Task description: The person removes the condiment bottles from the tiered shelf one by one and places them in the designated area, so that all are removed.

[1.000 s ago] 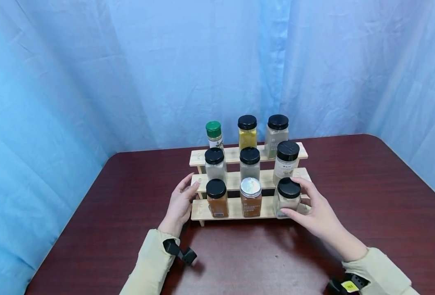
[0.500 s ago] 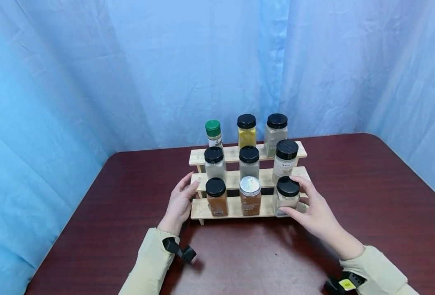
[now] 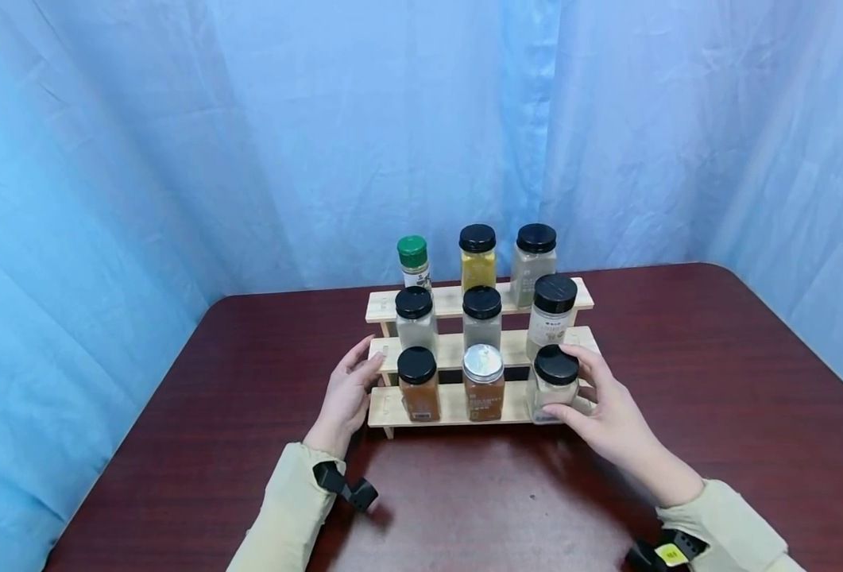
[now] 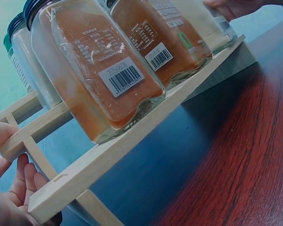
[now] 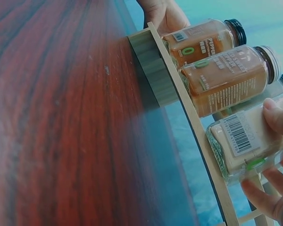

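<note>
A three-tier wooden spice rack (image 3: 390,405) stands on the table with three jars on each tier. My left hand (image 3: 346,397) grips the left end of its middle tier, thumb on top and fingers beneath, as the left wrist view shows. With thumb and fingers, my right hand (image 3: 610,413) holds a black-lidded jar of pale powder (image 3: 554,389) at the right of the bottom tier; its base appears to rest on the board. Beside it are a silver-lidded jar of orange-brown powder (image 3: 484,385) and a black-lidded jar of orange-brown powder (image 3: 419,389).
Above stand a green-capped bottle (image 3: 413,258), a yellow-filled jar (image 3: 477,258) and several other black-lidded jars. The dark red table (image 3: 264,357) reaches out on both sides of the rack. Blue curtains (image 3: 392,143) hang behind and at the sides.
</note>
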`<control>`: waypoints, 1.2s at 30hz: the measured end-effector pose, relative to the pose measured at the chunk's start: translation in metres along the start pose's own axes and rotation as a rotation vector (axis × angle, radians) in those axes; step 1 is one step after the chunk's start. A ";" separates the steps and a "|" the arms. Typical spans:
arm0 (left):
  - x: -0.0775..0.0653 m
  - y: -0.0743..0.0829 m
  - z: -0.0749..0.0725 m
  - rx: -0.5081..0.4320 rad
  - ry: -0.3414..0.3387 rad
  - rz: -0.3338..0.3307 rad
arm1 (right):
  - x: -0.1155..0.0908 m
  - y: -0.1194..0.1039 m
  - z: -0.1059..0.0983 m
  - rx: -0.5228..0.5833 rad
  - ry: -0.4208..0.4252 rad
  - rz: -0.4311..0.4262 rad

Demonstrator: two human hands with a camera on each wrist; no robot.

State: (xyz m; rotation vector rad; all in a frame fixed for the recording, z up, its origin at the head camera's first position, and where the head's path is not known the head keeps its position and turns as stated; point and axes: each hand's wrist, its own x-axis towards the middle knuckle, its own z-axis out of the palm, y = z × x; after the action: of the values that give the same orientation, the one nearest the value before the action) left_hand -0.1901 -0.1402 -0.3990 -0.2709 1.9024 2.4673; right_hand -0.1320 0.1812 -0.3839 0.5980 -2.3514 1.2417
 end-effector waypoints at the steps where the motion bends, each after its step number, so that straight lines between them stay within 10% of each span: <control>1: 0.000 0.000 0.000 -0.003 0.003 -0.005 | 0.000 0.000 0.000 0.003 0.002 -0.006; 26: 0.001 0.003 0.001 -0.017 -0.020 -0.017 | 0.003 0.006 -0.016 0.117 0.009 -0.100; 36: 0.001 0.001 0.000 0.051 0.006 -0.008 | 0.002 0.011 -0.041 0.004 0.076 -0.093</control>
State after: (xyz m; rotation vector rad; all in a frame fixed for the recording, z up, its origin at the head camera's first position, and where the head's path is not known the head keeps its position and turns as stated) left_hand -0.1915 -0.1409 -0.3986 -0.2842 1.9596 2.4117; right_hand -0.1337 0.2208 -0.3688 0.6422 -2.2335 1.2072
